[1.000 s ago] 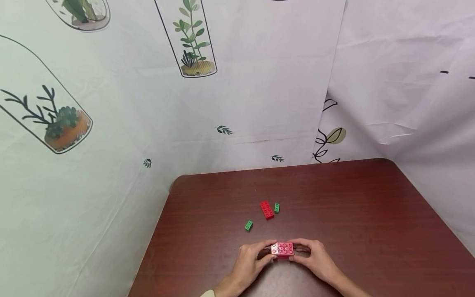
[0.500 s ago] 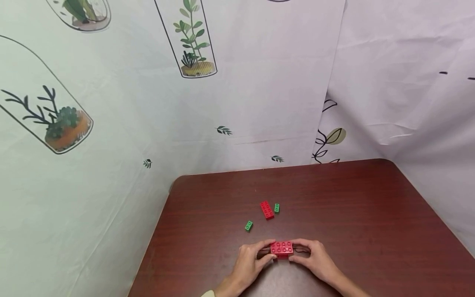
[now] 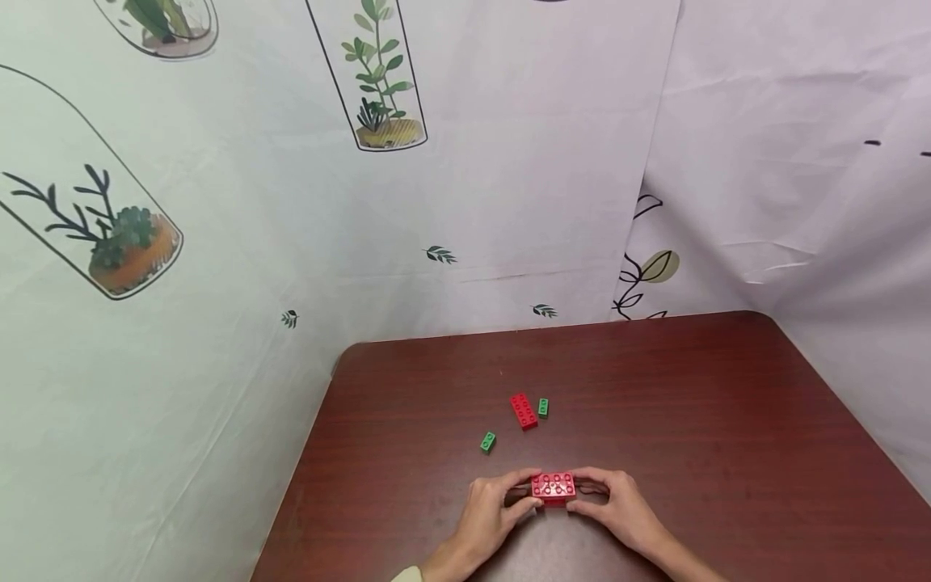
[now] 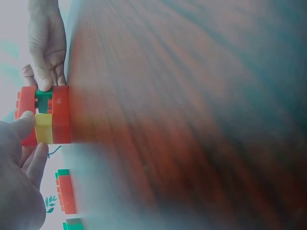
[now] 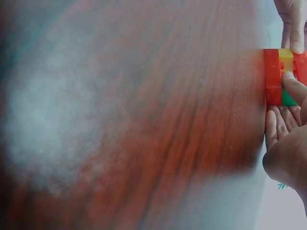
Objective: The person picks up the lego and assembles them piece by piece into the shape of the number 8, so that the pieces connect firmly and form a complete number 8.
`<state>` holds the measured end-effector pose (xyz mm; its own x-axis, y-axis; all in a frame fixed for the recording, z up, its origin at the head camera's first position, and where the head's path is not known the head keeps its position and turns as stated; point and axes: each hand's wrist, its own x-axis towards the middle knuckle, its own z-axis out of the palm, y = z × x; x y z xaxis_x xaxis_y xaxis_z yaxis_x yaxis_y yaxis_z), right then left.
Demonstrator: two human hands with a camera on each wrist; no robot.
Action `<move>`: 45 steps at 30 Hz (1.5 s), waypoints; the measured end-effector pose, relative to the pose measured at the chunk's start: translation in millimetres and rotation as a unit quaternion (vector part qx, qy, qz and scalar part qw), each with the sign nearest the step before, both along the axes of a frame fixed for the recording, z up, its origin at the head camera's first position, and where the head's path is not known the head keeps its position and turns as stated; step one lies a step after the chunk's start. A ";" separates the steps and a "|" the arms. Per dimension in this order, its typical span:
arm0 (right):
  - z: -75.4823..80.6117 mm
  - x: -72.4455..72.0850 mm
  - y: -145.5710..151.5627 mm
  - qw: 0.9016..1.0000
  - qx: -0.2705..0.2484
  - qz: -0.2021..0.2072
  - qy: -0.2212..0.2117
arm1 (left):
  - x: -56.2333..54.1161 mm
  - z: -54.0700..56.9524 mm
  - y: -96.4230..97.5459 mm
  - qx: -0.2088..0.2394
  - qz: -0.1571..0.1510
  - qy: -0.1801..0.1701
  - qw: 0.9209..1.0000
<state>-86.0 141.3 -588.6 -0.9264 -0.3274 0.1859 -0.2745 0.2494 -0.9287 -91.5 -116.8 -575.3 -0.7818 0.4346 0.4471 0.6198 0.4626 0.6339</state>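
Note:
A small stack of toy building bricks stands on the table between both hands. Its red top brick (image 3: 553, 485) shows its studs upward. Sandwiched below are a yellow brick (image 4: 43, 128) at the left end and a green brick (image 4: 44, 101) at the right end, over a red bottom brick (image 4: 61, 115). My left hand (image 3: 486, 517) pinches the stack's left end, thumb in front and fingers behind. On the opposite end, my right hand (image 3: 618, 509) grips it likewise. In the right wrist view, the right thumb (image 5: 295, 87) touches the stack's near side.
Farther back lie a loose red brick (image 3: 524, 411), a small green brick (image 3: 543, 408) beside it, and another green brick (image 3: 488, 442) nearer the left hand. The dark wooden table (image 3: 691, 404) meets a plant-printed sheet (image 3: 509, 202) behind and at both sides.
The shine on the red top brick has changed and it seems to have shifted or tilted very slightly. Both hands keep the same hold; the loose bricks have not moved.

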 end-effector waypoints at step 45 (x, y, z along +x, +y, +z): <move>1.4 -5.8 4.8 0.999 -0.016 0.043 -0.001 | -6.2 13.3 3.7 -0.035 0.014 -0.048 0.998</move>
